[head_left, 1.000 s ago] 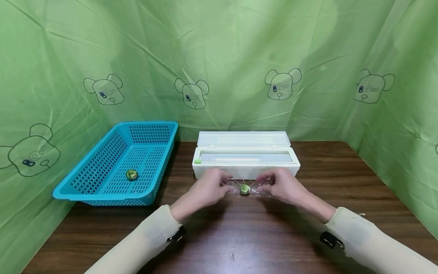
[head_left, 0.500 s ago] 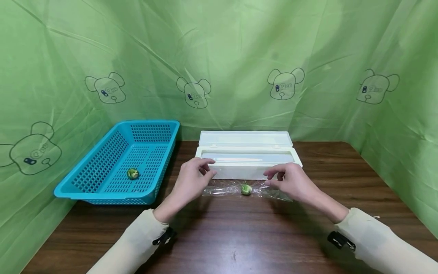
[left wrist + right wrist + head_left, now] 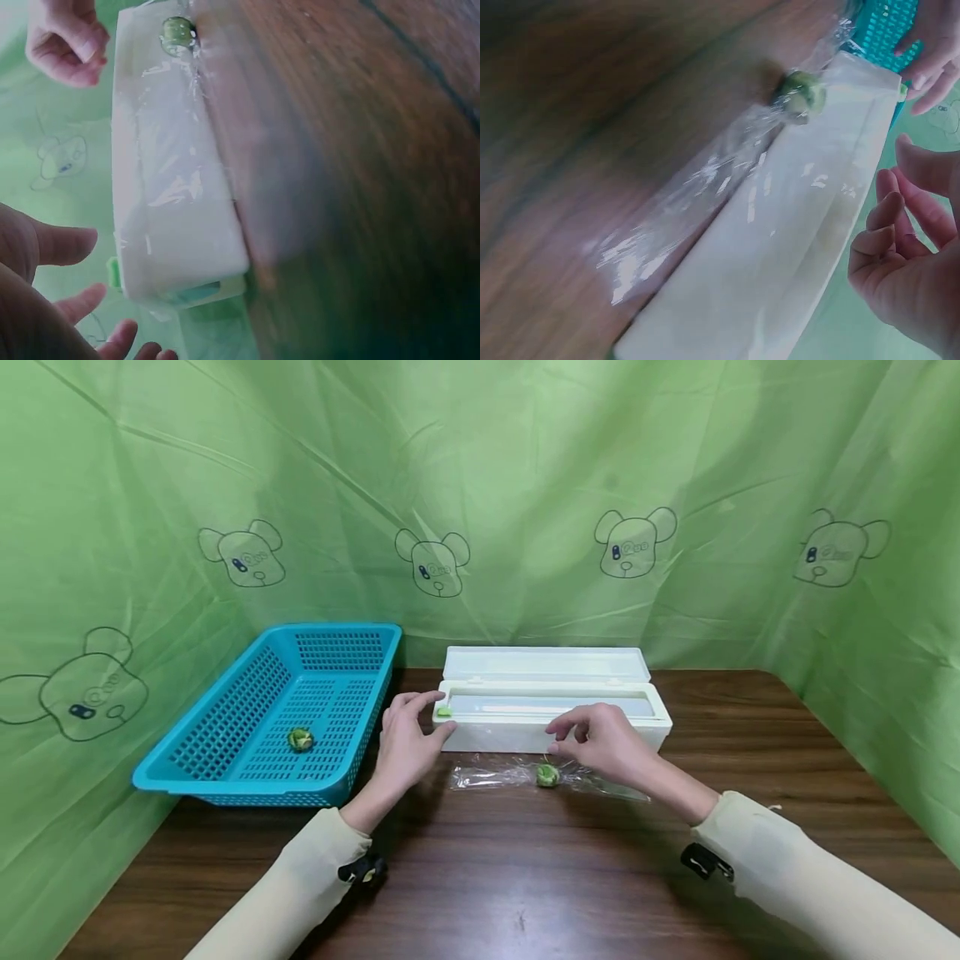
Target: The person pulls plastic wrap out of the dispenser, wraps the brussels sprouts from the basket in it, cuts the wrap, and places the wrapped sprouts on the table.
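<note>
A Brussels sprout (image 3: 547, 775) sits on a strip of cling film (image 3: 487, 775), twisted or gathered on both sides of it, along the front of a white cling film dispenser (image 3: 495, 741). The dispenser's lid (image 3: 547, 663) stands raised at the back, and a green slider (image 3: 444, 712) is at its left end. My left hand (image 3: 405, 743) is spread around that left end, thumb and index finger apart. My right hand (image 3: 603, 745) hovers over the dispenser's front, behind and right of the sprout, its fingers loosely bent with nothing seen between them.
On the left stands a blue perforated basket (image 3: 225, 791) with another sprout (image 3: 301, 740) inside. A green printed curtain (image 3: 525, 468) hangs behind and around the brown wooden table (image 3: 465, 877).
Both hands have let go of the film beside the sprout. My left hand has moved left to the dispenser's end; my right hand went right, then back left and slightly up.
</note>
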Tool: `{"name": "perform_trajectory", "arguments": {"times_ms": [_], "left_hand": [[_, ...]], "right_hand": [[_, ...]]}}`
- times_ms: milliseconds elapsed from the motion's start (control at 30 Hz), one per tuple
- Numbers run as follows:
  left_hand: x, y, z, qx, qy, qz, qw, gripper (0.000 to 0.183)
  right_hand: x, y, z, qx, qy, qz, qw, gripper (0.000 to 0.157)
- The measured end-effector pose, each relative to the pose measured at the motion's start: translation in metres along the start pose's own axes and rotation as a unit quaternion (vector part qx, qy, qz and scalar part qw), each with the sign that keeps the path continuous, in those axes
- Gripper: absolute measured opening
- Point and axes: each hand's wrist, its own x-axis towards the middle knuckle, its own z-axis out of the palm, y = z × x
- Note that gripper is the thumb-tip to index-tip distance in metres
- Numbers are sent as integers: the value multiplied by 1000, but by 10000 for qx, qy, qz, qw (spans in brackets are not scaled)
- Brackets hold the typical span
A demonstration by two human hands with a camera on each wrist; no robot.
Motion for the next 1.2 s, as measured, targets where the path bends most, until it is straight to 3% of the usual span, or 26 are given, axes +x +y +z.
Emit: {"name": "perform_trajectory", "arguments": {"times_ms": [333, 633, 867, 1200], "left_hand": [[9, -10, 9, -208, -153, -104, 9996, 48], [13, -15, 9, -650, -188, -347, 9971, 39], [14, -14, 7, -762, -280, -428, 9958, 40], [16, -9, 1, -971, -514, -714, 9914, 42]], "right_hand": [[38, -30, 20, 333, -409, -108, 9986, 21], [80, -49, 41, 187, -644, -537, 9963, 25], [105, -51, 53, 191, -808, -822, 9932, 26], [129, -45, 59, 679, -1537, -897, 9817, 25]]}}
